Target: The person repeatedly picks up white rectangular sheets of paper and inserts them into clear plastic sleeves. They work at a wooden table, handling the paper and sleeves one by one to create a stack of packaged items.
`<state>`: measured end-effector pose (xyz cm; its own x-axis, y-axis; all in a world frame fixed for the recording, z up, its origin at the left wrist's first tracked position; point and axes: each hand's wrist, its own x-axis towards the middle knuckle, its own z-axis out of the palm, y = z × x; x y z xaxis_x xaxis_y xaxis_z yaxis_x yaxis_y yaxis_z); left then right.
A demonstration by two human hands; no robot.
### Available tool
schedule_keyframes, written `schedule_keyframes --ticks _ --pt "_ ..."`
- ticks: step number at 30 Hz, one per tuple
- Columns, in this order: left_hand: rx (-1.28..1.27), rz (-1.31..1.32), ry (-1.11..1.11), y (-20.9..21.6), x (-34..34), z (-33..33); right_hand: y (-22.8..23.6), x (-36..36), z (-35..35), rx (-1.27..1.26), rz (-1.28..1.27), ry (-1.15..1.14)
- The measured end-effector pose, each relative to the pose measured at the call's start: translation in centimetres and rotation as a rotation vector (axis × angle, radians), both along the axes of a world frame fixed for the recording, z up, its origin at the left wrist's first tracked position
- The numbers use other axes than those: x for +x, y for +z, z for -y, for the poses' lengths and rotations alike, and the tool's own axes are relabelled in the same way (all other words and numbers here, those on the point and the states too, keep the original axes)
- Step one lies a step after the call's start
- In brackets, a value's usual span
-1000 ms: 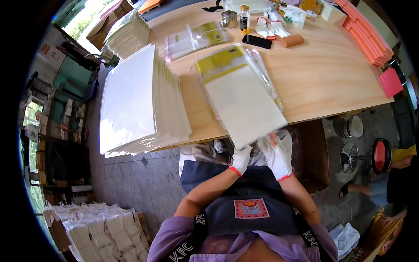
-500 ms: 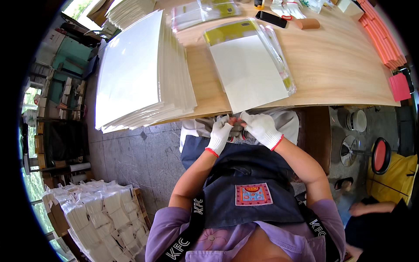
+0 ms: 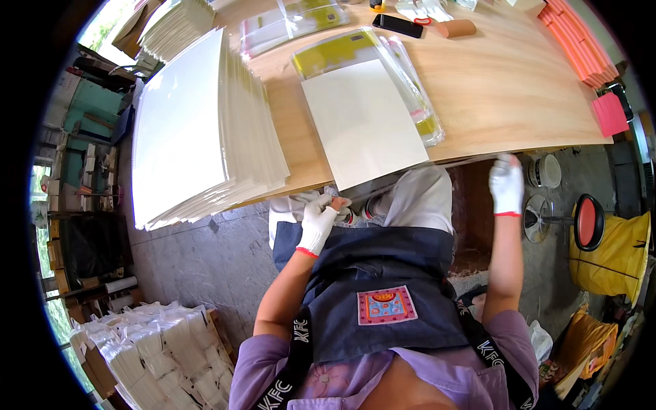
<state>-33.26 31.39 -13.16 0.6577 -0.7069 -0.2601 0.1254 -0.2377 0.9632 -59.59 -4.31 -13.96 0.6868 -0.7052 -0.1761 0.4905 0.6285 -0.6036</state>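
My left hand (image 3: 319,222), in a white glove with bare fingertips, is closed in a pinch just below the table's front edge. Out to the right, past the edge, my right hand (image 3: 506,184) is raised with its gloved fingers closed. A thin, clear strip of plastic (image 3: 451,163), partly blurred, stretches between the two hands. Above it lies a blank white sheet (image 3: 365,126), its lower corner close to the left hand. That sheet rests on clear plastic bags (image 3: 335,53) with a yellow-green band. The exact finger hold on the strip is hard to see.
To the left stands a tall stack of white sheets in clear plastic (image 3: 181,123). Farther back on the wooden table (image 3: 492,89) lie a black phone (image 3: 398,26), a brown roll (image 3: 456,28) and white gloves (image 3: 420,9). Coral-coloured stacks (image 3: 577,44) line the right edge.
My right hand has swung from beside the left out to the right, drawing the clear strip across. The left hand has shifted slightly left and down. The person at lower right is out of view.
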Motion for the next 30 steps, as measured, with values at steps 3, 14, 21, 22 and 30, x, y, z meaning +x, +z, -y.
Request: schedule_keyframes --ticks 3,14,21,22,30 --pt "0.004 0.082 -0.017 -0.1 0.5 -0.9 -4.5 -9.1 2.5 -0.480 -0.852 -0.104" --pt "-0.078 1.294 -0.059 -1.1 1.5 1.3 7.8 9.0 -8.7 -2.130 -0.827 0.084" --pt "-0.029 0.300 0.335 -2.2 0.2 2.2 4.5 12.4 -9.1 -1.687 -0.990 0.167" --pt "-0.120 0.131 0.411 -2.4 0.1 2.5 4.5 12.4 -9.0 -1.649 -1.071 0.097" --pt "-0.320 -0.247 0.471 2.8 -0.5 4.0 2.2 10.1 -9.3 -1.381 -1.191 0.072"
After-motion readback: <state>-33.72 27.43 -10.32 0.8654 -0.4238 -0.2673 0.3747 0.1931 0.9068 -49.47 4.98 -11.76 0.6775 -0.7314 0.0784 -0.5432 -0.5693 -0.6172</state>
